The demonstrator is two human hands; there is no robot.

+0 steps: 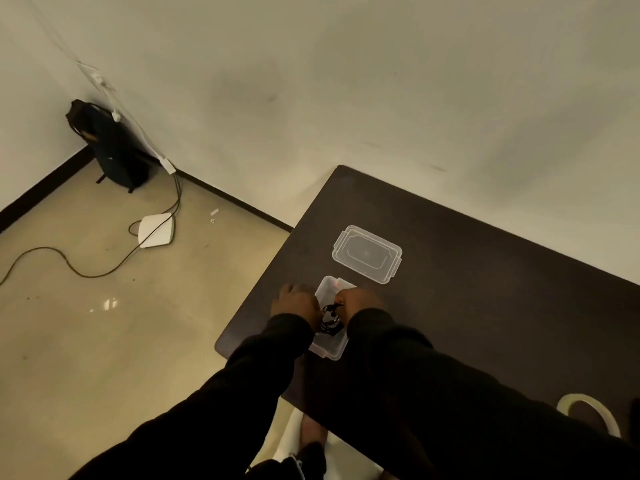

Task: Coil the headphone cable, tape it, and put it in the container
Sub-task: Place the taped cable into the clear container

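Observation:
A clear plastic container [329, 351] stands near the left edge of the dark table [485, 289]. Inside it lies the coiled black headphone cable [330, 320]. My left hand [296, 303] rests on the container's left wall, fingers spread over the rim. My right hand [360, 299] is at the right side of the container with its fingers pinched on the top of the coil. Both arms wear black sleeves, and the right sleeve hides part of the container's right wall.
The container's clear lid [367, 254] lies flat on the table just beyond it. A roll of clear tape [588, 414] sits at the table's near right. On the floor to the left are a white box [156, 230], cables and a black bag [110, 147].

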